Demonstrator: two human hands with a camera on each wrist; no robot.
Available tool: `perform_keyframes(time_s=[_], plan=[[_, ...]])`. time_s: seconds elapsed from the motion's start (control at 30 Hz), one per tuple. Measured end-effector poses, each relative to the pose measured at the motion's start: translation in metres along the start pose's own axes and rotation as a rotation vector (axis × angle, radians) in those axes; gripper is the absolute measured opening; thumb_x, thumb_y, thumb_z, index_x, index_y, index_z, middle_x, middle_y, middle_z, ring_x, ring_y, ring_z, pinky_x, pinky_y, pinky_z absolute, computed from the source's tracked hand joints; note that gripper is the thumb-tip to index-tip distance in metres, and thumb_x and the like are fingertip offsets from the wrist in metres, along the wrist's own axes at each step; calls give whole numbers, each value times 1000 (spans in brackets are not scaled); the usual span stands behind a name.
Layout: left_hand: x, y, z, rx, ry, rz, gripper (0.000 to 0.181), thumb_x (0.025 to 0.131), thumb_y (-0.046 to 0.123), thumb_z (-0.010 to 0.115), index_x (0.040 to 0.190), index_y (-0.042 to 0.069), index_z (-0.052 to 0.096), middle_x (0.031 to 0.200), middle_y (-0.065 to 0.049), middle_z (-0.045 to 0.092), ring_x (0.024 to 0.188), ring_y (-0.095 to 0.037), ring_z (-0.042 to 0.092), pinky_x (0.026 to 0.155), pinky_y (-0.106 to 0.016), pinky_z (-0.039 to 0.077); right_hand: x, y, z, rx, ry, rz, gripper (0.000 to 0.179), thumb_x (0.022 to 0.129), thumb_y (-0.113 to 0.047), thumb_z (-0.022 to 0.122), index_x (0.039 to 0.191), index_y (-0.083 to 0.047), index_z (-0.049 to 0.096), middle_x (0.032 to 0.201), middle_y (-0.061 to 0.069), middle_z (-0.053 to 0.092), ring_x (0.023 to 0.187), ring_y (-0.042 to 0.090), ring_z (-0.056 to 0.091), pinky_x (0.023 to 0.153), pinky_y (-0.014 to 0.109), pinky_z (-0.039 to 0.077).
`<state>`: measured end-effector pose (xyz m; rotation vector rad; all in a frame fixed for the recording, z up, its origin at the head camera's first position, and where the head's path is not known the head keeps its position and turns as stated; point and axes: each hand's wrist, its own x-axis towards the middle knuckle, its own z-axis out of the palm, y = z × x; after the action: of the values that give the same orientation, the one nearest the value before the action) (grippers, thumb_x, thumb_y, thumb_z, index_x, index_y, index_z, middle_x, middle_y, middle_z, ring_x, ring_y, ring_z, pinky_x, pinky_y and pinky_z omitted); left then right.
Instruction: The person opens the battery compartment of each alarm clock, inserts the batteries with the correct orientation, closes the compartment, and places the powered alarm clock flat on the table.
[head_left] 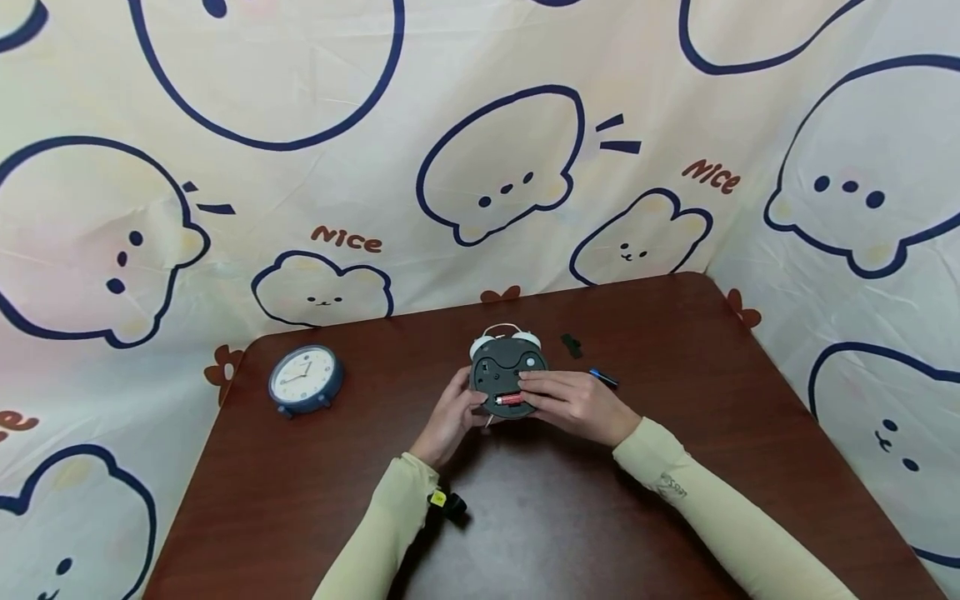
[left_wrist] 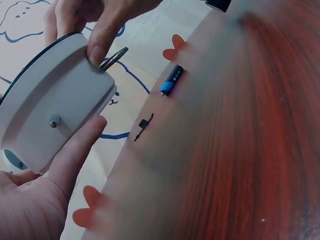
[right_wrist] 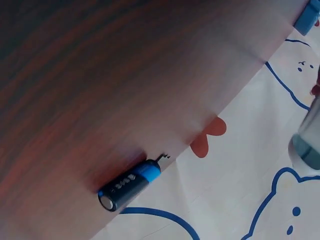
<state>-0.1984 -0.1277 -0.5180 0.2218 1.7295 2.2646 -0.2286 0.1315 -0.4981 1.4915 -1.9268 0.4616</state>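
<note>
Both hands hold a white twin-bell alarm clock [head_left: 491, 375] above the table, its dark back facing up in the head view. A red battery [head_left: 511, 400] shows in the back's uncovered compartment. My left hand [head_left: 452, 414] grips the clock's left side, thumb near the compartment. On the other side, my right hand [head_left: 573, 404] has its fingers over the back beside the battery. The left wrist view shows the white casing [left_wrist: 60, 85] with the right thumb pressed on its edge beside a metal leg [left_wrist: 115, 57]. In the right wrist view the right hand is out of sight.
A blue-and-black battery [head_left: 604, 378] lies on the brown table [head_left: 675, 517], right of the clock. Near it is a small dark battery cover [head_left: 572, 346]. A blue round clock [head_left: 306, 379] lies face up at the far left. Printed cloth [head_left: 480, 50] hangs behind the table.
</note>
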Motion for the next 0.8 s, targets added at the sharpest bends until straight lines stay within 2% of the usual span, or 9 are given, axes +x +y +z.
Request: perform_keyframes(time_s=[0.07,0.17,0.3,0.37,0.43,0.53,0.63,0.7,0.8], plan=[[0,1,-1,-3,3,3,52,99,10,45,151,7,36,127,-7,62,94,-15,72,76,-37,61,1,1,-2,2,1,7,52,71,-13,96,120,-6,78,121,10,76,113,23,73,91,36,60],[1,2,-1,-1,1,6,51,100,9,45,150,8,37,120,-5,64,89,-14,70,69,-33,57,1,2,-7,24,18,26,52,70,-15,96,118,-6,78,118,9,77,110,22,74,89,37,61],[1,1,-1,8,-3,5,50,101,11,45,151,9,37,116,-2,65,86,-13,70,66,-32,54,-2,9,-15,68,65,123,48,77,-20,93,119,-5,78,119,11,77,110,24,74,89,39,61],[0,1,-1,6,-4,3,52,101,11,45,152,9,37,118,-2,65,87,-12,70,67,-32,55,-5,17,-19,75,76,223,42,82,-18,88,120,-5,78,120,12,76,110,24,74,89,41,61],[-1,1,-1,2,-8,5,53,101,12,44,153,9,36,119,-2,64,88,-12,70,70,-33,56,-10,28,-24,76,65,363,36,87,-14,83,121,-6,77,120,11,76,109,24,74,90,42,61],[-1,1,-2,-5,-19,11,53,101,11,44,153,6,34,121,-3,63,87,-12,70,70,-33,57,-22,50,-30,95,-12,620,27,95,-15,75,121,-8,77,114,8,76,103,23,73,88,44,61],[-1,2,-2,-6,-24,19,53,101,10,44,152,4,34,120,-3,63,86,-12,69,68,-31,55,-34,72,-33,137,-93,838,25,100,-17,69,121,-6,77,111,10,76,101,27,72,87,48,59],[-1,2,-2,-3,-25,21,52,101,10,44,151,5,34,119,-3,63,85,-12,69,65,-31,53,-39,85,-33,168,-145,939,25,102,-18,68,122,-5,76,114,13,76,105,31,71,91,51,58],[-1,2,-2,-5,-24,21,51,101,10,44,150,5,35,119,-2,63,85,-12,69,65,-30,53,-43,98,-30,220,-243,1035,29,103,-19,65,126,-3,73,125,19,71,117,38,66,99,55,53]])
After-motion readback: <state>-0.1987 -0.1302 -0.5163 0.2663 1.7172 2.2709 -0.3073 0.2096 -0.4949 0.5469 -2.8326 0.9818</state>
